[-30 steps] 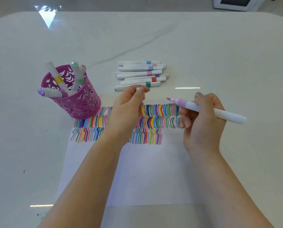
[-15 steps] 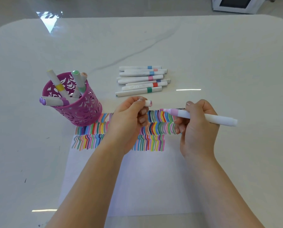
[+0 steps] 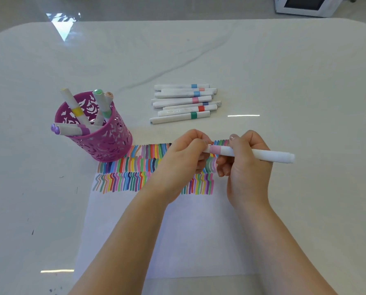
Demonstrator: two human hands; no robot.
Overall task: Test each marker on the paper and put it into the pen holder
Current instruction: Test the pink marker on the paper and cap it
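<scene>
**Recapping of a tested marker, head view.** The cap (image 3: 207, 149), held apart from the bare pink tip a second ago, now sits against the tip end of the pink-banded marker (image 3: 271, 156), and the tip no longer shows. The left hand (image 3: 184, 155) has its grip closed on the cap, pinching it between thumb and fingers. The right hand (image 3: 247, 169) has its grip closed round the marker's barrel just behind the pink band, with the white rear end jutting out to the right. Both hands have come together over the upper rows of coloured strokes (image 3: 122, 179) on the paper (image 3: 177, 241). Whether the cap is fully seated cannot be told.

The testing of this marker appears finished, leaving only its transfer to the pen holder (image 3: 105, 145). The holder stands on the paper's far left corner, well to the left of the hands.

**Surroundings.** Several markers already stand in the holder (image 3: 75, 107), leaning across its mouth. A purple one (image 3: 71, 130) lies over the left rim, so the free opening is likely narrowed. The left forearm lies between the right hand and the holder. A row of capped markers (image 3: 184, 103), presumably untested, lies on the desk (image 3: 284, 71) beyond the paper, near the hands but clear of them. A white-framed object (image 3: 305, 6) sits past the desk's far right edge.
</scene>
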